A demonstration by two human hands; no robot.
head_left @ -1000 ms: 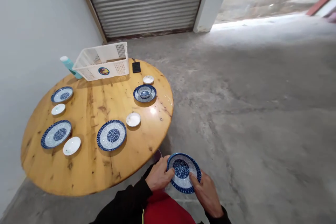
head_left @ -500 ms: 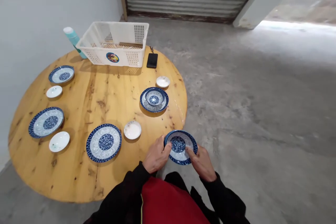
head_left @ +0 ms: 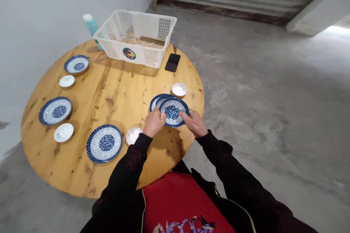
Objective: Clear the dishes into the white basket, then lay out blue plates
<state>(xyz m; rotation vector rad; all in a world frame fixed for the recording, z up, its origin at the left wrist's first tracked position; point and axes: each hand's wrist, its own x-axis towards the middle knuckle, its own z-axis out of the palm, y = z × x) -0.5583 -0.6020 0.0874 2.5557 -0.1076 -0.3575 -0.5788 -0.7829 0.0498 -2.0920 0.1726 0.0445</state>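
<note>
My left hand (head_left: 154, 122) and my right hand (head_left: 195, 122) both grip a blue-and-white patterned bowl (head_left: 173, 111) by its rim, one on each side. I hold it over the round wooden table (head_left: 115, 91), partly covering a blue-rimmed plate (head_left: 155, 101) that lies beneath and just left of it. A small white saucer (head_left: 179, 89) sits just beyond the bowl. Another small white saucer (head_left: 132, 135) lies by my left wrist.
Three more blue-and-white plates (head_left: 104, 147) (head_left: 55, 110) (head_left: 77, 64) lie on the table, two with white saucers (head_left: 63, 132) (head_left: 67, 81) beside them. At the far edge stand a white plastic basket (head_left: 136, 38), a teal bottle (head_left: 92, 28) and a black phone (head_left: 172, 62). Grey concrete floor lies to the right.
I have carried the bowl up from beside the table's near edge to over the plate on the right side. The small bowl seen on that plate earlier is now hidden.
</note>
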